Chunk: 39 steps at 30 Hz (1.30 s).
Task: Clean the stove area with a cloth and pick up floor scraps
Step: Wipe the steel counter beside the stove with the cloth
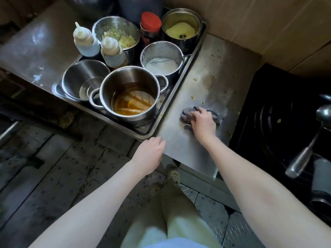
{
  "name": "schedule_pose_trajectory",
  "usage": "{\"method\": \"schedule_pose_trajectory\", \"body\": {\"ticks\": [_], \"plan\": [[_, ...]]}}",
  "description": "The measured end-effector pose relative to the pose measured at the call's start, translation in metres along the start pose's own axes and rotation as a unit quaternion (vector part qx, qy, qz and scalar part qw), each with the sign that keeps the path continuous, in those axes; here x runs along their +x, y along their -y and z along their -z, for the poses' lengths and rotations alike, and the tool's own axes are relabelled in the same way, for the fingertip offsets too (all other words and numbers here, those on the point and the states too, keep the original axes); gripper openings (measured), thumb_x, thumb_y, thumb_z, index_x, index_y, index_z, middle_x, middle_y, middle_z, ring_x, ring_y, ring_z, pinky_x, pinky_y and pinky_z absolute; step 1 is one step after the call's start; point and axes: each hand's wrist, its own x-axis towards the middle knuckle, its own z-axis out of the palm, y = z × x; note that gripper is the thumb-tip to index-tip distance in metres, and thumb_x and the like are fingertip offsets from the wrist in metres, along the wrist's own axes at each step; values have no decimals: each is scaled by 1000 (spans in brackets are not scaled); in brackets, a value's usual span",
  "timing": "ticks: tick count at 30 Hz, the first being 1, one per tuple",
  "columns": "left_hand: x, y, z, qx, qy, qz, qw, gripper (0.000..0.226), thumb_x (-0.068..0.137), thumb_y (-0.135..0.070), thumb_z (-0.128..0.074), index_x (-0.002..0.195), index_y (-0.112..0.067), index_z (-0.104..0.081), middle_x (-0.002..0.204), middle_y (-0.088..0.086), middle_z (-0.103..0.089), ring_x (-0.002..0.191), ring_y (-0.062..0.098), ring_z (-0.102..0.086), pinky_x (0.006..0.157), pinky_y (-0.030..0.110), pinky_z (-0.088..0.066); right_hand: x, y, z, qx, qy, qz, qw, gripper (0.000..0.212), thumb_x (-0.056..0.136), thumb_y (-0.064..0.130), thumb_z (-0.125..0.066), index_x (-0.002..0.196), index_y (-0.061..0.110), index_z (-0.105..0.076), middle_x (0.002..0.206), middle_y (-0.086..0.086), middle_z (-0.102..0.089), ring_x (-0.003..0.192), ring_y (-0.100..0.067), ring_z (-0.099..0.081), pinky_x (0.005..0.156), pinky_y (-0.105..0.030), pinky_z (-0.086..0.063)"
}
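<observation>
A crumpled grey cloth (186, 115) lies on the steel counter (180, 145) beside the stove, with my right hand (203, 122) pressed down on it and gripping it. Yellowish food scraps (193, 97) are scattered over the counter beyond the cloth. My left hand (150, 151) hovers at the counter's near corner, fingers loosely curled, holding nothing. The black stove (279, 111) sits to the right of the counter.
A steel tray (186, 68) on the left holds several pots, bowls, two squeeze bottles (86, 42) and a red-lidded jar (150, 24); the nearest pot (129, 97) contains amber liquid. A ladle (304, 154) rests across the stove. Worn tiled floor (62, 176) and my foot are below.
</observation>
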Motion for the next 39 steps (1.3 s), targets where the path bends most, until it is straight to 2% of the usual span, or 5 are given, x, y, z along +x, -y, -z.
{"method": "schedule_pose_trajectory", "body": {"ticks": [6,15,23,31,39], "plan": [[0,-2,-2,9,9,1,1000,23,90,-12,-51,113,-13,-52,123,8,-54,106,26,-55,85,34,-50,35,-22,14,47,-29,-111,992,24,89,18,-55,110,20,-67,137,-3,-50,118,-32,-45,88,-37,-43],[-20,5,-2,9,18,19,1000,31,93,-13,-41,124,-13,-49,133,7,-48,113,26,-51,87,34,-47,-69,9,-15,53,38,80,995,22,90,17,-58,109,16,-69,135,-10,-52,113,-36,-48,76,-43,-52],[-52,23,-5,10,22,53,998,38,86,-12,-55,125,-10,-55,121,11,-58,98,31,-59,78,39,-49,-96,39,-25,15,63,95,993,26,95,22,-50,117,17,-65,141,-10,-47,116,-36,-46,76,-44,-53],[-51,13,-5,-11,0,43,999,41,85,-11,-57,126,-10,-55,132,13,-55,107,33,-58,81,38,-49,-63,23,-16,31,47,56,997,30,95,23,-49,123,19,-61,141,-7,-46,125,-32,-42,80,-46,-52],[-28,-5,-2,-9,-12,5,1000,31,92,-13,-44,122,-14,-51,135,6,-49,118,26,-50,88,33,-44,-56,-29,5,22,-12,-72,997,27,92,20,-52,116,21,-64,140,-2,-48,125,-28,-43,97,-41,-40]]}}
